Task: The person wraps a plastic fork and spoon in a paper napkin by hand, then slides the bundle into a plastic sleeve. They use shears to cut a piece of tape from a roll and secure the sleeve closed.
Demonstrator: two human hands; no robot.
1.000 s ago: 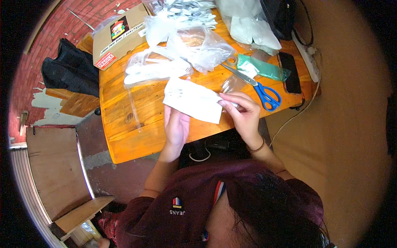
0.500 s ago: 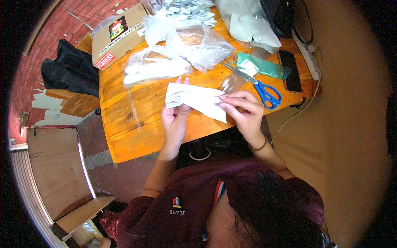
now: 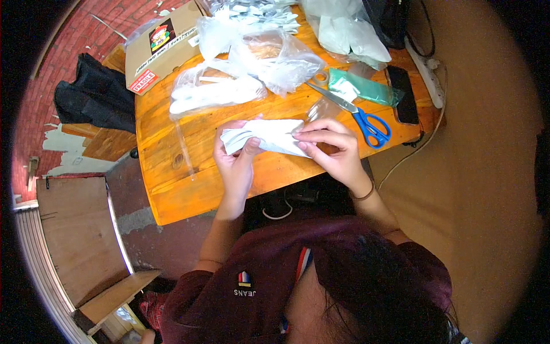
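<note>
A white folded sheet (image 3: 274, 135), creased with pleats at its left end, is held above the near part of the wooden table between both hands. My left hand (image 3: 234, 163) grips the pleated end, thumb on top and fingers behind it, mostly hidden. At the other end, my right hand (image 3: 335, 143) pinches the sheet's edge between thumb and fingertips. Scissors with blue handles (image 3: 375, 131) lie just beyond the right hand, blades pointing away to the left. Whether the sheet is paper or cloth I cannot tell.
Clear plastic bags (image 3: 275, 63) with white pieces inside cover the middle of the table (image 3: 163, 192). A cardboard box (image 3: 163, 49) stands at the back left. On the right lie a green plastic packet (image 3: 364, 87), a roll of tape (image 3: 319, 77), a phone (image 3: 403, 94) and a power strip (image 3: 427, 77).
Both hands have shifted slightly left with the white sheet. It now looks narrower and more folded, and my left fingers have curled in behind it.
</note>
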